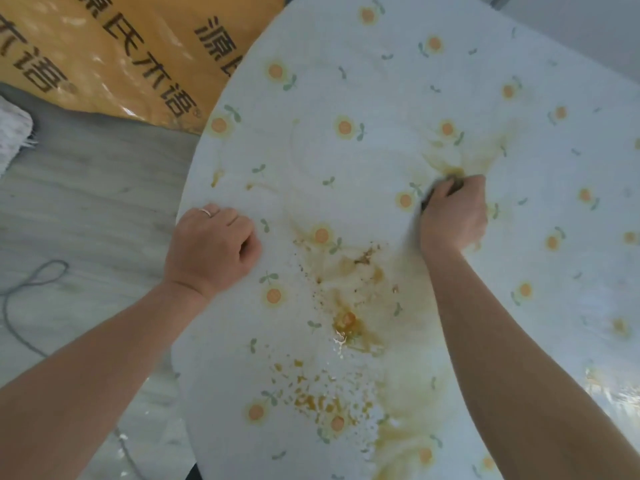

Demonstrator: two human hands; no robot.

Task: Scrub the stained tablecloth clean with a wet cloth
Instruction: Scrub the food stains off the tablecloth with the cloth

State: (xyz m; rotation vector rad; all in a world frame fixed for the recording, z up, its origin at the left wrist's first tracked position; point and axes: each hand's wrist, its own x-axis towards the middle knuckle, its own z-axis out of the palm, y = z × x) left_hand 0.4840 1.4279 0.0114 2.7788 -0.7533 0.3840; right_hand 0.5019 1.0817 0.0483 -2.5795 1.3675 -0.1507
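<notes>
A white tablecloth (346,81) printed with small orange flowers covers the round surface. The right hand (453,216) is curled tight round a dark cloth (456,184), most of it hidden in the fist, and presses it down at the near edge of a yellow-brown smear (450,164) on the far right of the tablecloth. The left hand (211,244), a ring (206,212) on one finger, rests as a loose fist on the tablecloth near its left rim, with nothing seen in it. Between the arms lie brown stains (346,320) and, nearer the person, orange specks (311,400). Left of the surface are a grey floor (86,202), a looped cable (34,282) and an orange sack (121,46).
</notes>
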